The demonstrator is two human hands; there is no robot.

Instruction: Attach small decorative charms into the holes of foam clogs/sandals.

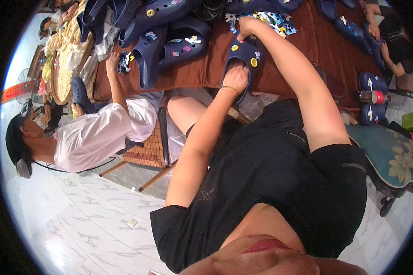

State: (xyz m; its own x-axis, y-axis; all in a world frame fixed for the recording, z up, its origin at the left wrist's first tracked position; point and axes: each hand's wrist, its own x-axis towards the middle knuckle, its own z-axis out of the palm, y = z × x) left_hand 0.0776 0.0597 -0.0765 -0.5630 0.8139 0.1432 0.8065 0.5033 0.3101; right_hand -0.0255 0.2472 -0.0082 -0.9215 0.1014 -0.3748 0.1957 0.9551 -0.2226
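Navy clog [243, 57] at upper centre of frame, lying on brown-covered table [307, 46], studded with small coloured charms. Left hand [236, 77] tucked into its opening, grip closed on the heel edge. Right hand [248, 26] at the toe; grip hidden, cannot tell. More clogs [170, 41] at upper left, charm pile [273, 20] just beyond.

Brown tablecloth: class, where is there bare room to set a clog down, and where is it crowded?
Bare brown tablecloth lies right of the right hand, up to the clogs at the far right. Left of the held clog it is crowded with piled clogs.
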